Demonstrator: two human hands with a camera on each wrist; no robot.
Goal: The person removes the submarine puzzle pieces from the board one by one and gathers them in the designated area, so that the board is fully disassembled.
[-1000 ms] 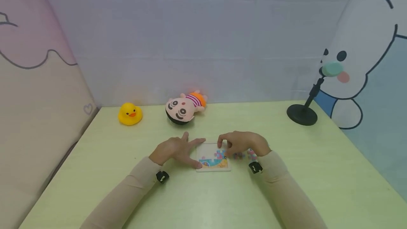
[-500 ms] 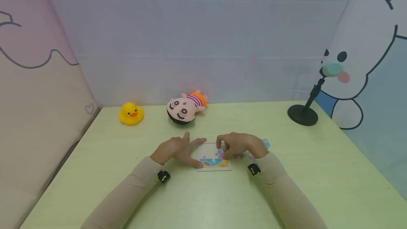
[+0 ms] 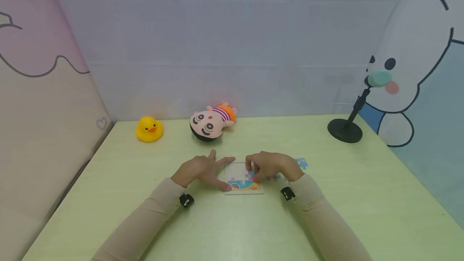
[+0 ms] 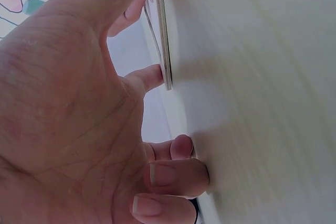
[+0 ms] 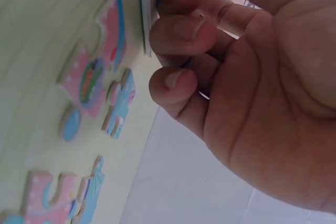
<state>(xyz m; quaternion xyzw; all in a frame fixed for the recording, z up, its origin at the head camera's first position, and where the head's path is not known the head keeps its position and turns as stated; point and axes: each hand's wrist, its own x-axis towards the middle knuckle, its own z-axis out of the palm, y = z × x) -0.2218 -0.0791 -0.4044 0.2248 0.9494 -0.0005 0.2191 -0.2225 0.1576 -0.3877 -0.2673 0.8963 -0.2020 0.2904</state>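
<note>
Starting at your left, the duck (image 3: 149, 129) sits near the far edge of the table (image 3: 239, 224), well apart from your work. Your left hand (image 3: 199, 171) is spread, wrapped round nothing, its thumb on the near left corner of the tray (image 3: 235, 169) and its index fingertip at the far left corner. Beyond lies the doll (image 3: 210, 123), apart from both.

The tray lies flat between your hands, joined pieces along its near side. It looks thin, light and stiff, likely to slide if nudged; brace it by its outer edges. Your right hand (image 3: 271, 163) curls over the tray's right part, thumb at a pink-and-blue piece (image 3: 249, 175); you can't tell here whether it's pinched. Such pieces look light and rigid: hold them by their sides, and go easy on the narrow tabs, perhaps the weakest part.

Just right of the tray, loose pieces (image 5: 92, 85) crowd your wrist, so lift over them. The stand (image 3: 344, 131) is farther right. The near side offers the most room for moving.
</note>
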